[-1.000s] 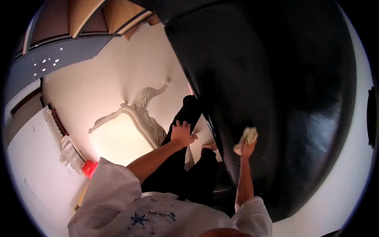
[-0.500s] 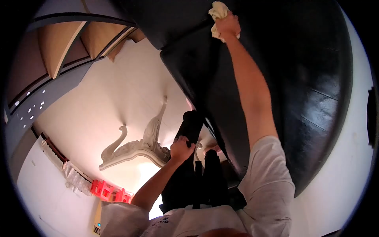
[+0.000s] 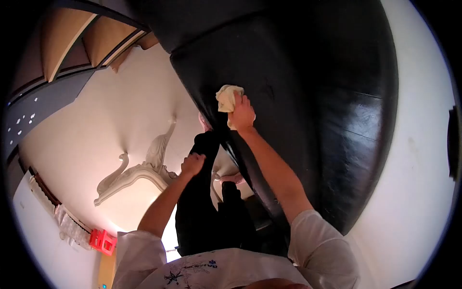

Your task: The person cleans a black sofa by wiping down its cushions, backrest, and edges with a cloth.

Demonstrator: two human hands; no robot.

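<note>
Cloth (image 3: 228, 99) is clutched in the right hand (image 3: 243, 113) on the black sofa (image 3: 284, 130) (left hand (image 3: 193, 164) curled shut at one leg (image 3: 197, 207)).

Blk sofa (image 3: 293, 139), lt-yel cloth (image 3: 227, 99) on seat

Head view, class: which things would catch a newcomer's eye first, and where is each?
First, the glossy black sofa sweeping from top centre down the right, where the right hand holds a cream cloth against it. Next, the pale carved furniture, left of centre. Then a bright red object at lower left.
</note>
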